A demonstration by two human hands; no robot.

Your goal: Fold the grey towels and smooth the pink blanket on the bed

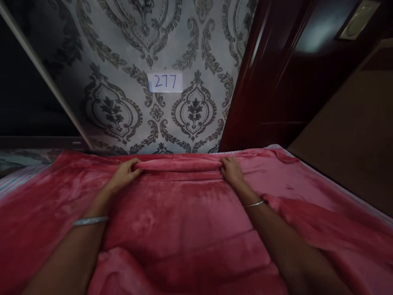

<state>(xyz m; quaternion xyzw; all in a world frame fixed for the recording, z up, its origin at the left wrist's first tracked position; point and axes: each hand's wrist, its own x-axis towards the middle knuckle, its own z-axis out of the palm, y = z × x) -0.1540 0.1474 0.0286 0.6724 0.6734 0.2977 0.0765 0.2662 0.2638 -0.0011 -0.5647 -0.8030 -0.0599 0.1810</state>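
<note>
A red plush blanket is spread over the bed and fills the lower half of the head view. Near its far side, my left hand pinches a raised fold of the blanket between thumb and fingers. My right hand grips the same fold farther right. Between the two hands the fold runs nearly level, a little taut. Both arms stretch forward over the blanket, each with a bangle at the wrist. Loose bunched folds lie between my forearms at the bottom and beside my right forearm.
Behind the bed stands a wall with grey damask wallpaper, bearing a paper label marked 277. A dark red glossy wooden panel rises at the right, beside a brown surface. Striped bedding shows under the blanket at left.
</note>
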